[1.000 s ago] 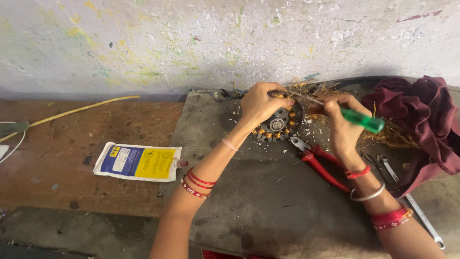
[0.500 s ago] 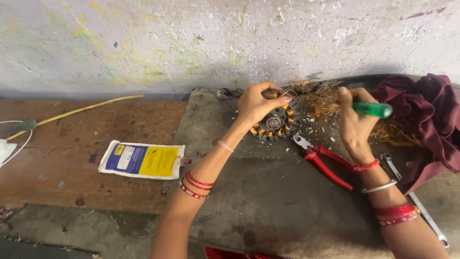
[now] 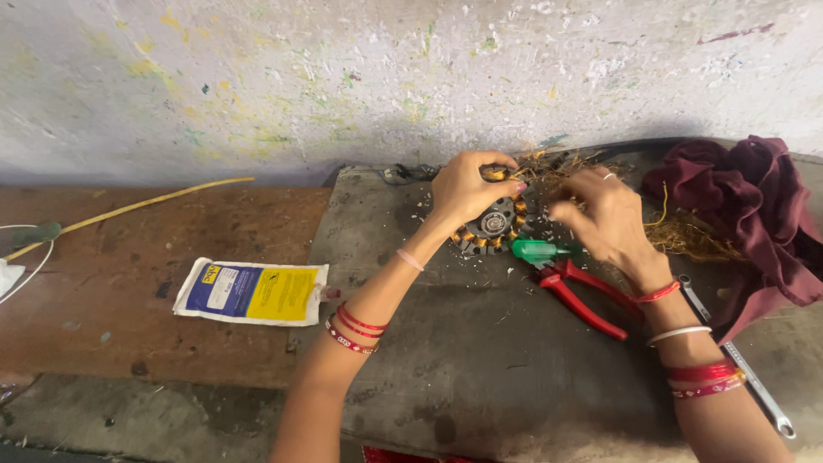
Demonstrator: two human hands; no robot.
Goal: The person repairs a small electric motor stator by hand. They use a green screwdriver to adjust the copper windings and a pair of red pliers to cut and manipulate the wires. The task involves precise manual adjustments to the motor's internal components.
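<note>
While copper wire (image 3: 686, 236) lies heaped beyond the fingers on the grey worktop (image 3: 480, 360), part of the winding seems already out, yet coils remain. Left hand (image 3: 467, 189) curls shut on the round motor coil (image 3: 495, 225); right hand (image 3: 604, 219) pinches strands, green-handled screwdriver (image 3: 536, 250) beneath, red pliers (image 3: 587, 296) nearer. No containers show.

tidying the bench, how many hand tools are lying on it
3: a green-handled screwdriver beside the stator, red-handled pliers just below it, and a wrench along the right forearm. The maroon cloth may hide more.
</note>
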